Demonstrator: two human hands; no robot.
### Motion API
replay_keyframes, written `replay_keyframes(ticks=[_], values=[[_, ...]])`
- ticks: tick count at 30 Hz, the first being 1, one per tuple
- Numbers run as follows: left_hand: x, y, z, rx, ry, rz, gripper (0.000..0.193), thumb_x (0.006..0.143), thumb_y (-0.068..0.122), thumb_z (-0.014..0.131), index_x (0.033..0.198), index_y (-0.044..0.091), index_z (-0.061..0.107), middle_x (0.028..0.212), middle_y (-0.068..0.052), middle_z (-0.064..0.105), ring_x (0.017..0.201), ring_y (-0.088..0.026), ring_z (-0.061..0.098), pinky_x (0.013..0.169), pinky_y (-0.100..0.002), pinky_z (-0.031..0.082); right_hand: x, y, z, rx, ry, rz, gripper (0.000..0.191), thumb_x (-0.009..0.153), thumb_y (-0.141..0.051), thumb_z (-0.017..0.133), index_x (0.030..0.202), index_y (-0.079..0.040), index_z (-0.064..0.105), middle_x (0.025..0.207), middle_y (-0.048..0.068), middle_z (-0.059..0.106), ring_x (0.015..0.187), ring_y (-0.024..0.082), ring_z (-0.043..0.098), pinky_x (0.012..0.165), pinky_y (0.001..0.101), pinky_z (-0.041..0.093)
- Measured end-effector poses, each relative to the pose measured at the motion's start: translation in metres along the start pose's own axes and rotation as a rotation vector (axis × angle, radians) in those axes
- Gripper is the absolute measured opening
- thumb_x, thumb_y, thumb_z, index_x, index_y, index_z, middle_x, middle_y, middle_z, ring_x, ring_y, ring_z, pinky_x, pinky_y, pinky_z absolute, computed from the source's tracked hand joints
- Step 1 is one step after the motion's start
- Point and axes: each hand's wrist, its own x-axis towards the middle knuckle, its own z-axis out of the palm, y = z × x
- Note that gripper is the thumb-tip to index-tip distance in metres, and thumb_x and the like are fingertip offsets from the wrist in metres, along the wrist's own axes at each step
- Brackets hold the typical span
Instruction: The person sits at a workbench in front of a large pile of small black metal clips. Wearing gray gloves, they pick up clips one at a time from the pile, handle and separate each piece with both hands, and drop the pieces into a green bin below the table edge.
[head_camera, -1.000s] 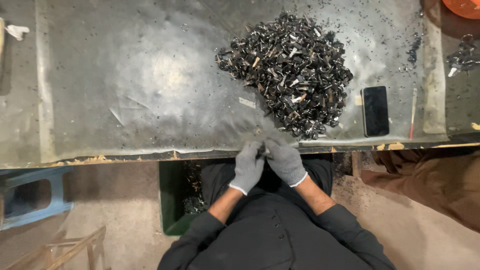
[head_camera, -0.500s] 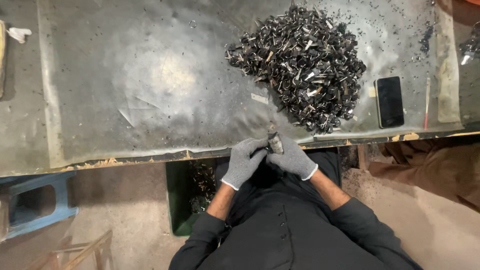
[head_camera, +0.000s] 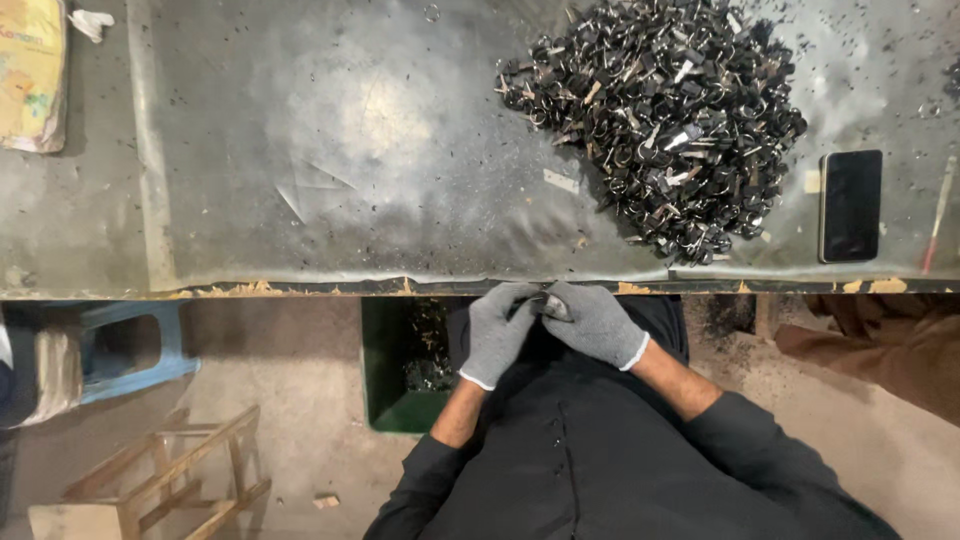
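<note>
Fingers (head_camera: 520, 300) of both gloved hands meet just below the near edge of the bench (head_camera: 300, 180), curled in around a small dark metal piece (head_camera: 548, 305) pinched between them. Left hand (head_camera: 495, 335) and right hand (head_camera: 595, 325) wear grey knit gloves and touch at the fingertips; the piece is mostly hidden by them, so its shape cannot be told. It sits over the person's lap, clear of the bench top. On the bench, up and to the right of the hands, lies a large heap of small dark metal parts (head_camera: 660, 120), with loose specks scattered about it. A black phone (head_camera: 850, 205) lies flat just right of the heap, and a thin red stick (head_camera: 938, 215) lies near the bench's right end. Under the bench, left of the hands, stands a green bin (head_camera: 385, 360) with dark scraps inside.
</note>
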Motion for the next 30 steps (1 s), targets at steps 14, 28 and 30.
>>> replay_keyframes(ticks=[14, 28, 30], values=[[0.060, 0.019, 0.059, -0.353, -0.429, -0.313, 0.030, 0.084, 0.006, 0.077, 0.112, -0.003, 0.075, 0.102, -0.007, 0.077, 0.090, -0.009, 0.070, 0.081, -0.026, 0.057, -0.043, 0.095, -0.006, 0.625, 0.397, 0.336, 0.030, 0.085, -0.013, 0.079, 0.100, 0.000, 0.057, 0.082, 0.007, 0.075, 0.069, 0.011, 0.073, 0.061, 0.0287, 0.059], [0.072, 0.020, 0.059, 0.177, -0.425, 0.154, 0.018, 0.079, 0.007, 0.075, 0.097, 0.005, 0.077, 0.100, -0.012, 0.077, 0.097, -0.030, 0.072, 0.088, -0.036, 0.056, -0.024, 0.075, -0.069, 0.149, 0.142, 0.109, 0.033, 0.079, -0.026, 0.080, 0.104, -0.006, 0.071, 0.085, 0.015, 0.074, 0.076, 0.029, 0.075, 0.070, 0.0397, 0.058], [0.074, 0.013, 0.058, 0.325, -0.332, 0.351, 0.017, 0.077, 0.005, 0.074, 0.093, 0.006, 0.076, 0.106, -0.012, 0.077, 0.106, -0.035, 0.069, 0.093, -0.041, 0.053, -0.011, 0.067, -0.066, 0.141, 0.159, 0.084, 0.036, 0.078, -0.023, 0.078, 0.108, -0.005, 0.070, 0.087, 0.017, 0.074, 0.078, 0.033, 0.075, 0.071, 0.0419, 0.058]])
